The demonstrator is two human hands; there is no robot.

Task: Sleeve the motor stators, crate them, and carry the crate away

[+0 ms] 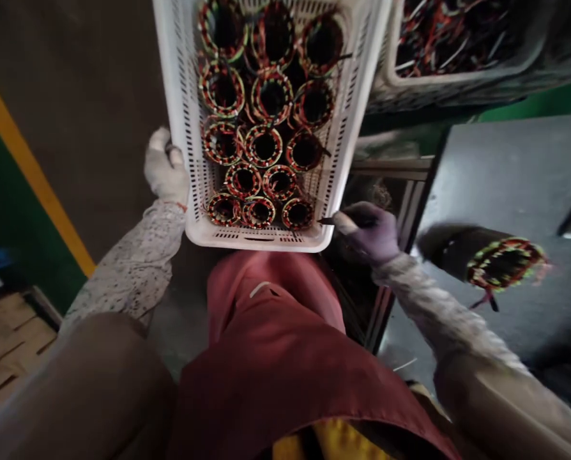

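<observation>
A white plastic basket (194, 233) with slotted walls is before me, filled with several wire-wound motor stators (265, 147) standing in rows, their ringed ends of red, black and yellow-green windings facing up. At its left side, my left hand (167, 167), in a pale glove, is closed with curled fingers on the basket's edge. My right hand (369, 231), in a purplish glove, is beside the near right corner. Its fingers are closed round a slim black marker pen (327, 221), whose tip points left at the basket's rim.
On the grey metal table (487, 172) to the right lies another stator (503, 262) on its side. A second bin (458, 80) at the upper right holds tangled red, black and white wires. A yellow floor line (36, 172) runs along the left, near cardboard (12, 338).
</observation>
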